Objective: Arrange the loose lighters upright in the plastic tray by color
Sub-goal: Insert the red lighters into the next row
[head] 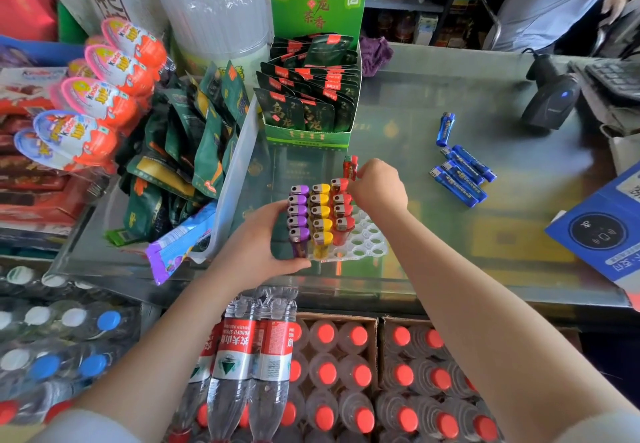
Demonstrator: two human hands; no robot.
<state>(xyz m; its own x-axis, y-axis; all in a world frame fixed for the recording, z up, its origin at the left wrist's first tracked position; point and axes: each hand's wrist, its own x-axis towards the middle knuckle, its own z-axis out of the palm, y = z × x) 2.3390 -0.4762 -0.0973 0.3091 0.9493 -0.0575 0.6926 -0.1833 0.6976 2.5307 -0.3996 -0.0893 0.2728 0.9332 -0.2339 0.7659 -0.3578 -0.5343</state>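
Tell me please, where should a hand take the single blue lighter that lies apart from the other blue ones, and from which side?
Probably from above, pinching the long sides of the single blue lighter near its middle. It lies flat on the glass counter, apart from the blue pile, so fingers have room on both sides. The body is slim and straight; the metal head at the far end would be less secure.

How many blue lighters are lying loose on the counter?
4. One blue lighter lies alone nearer the barcode scanner; three more lie side by side just below it, right of the tray. None seem hidden.
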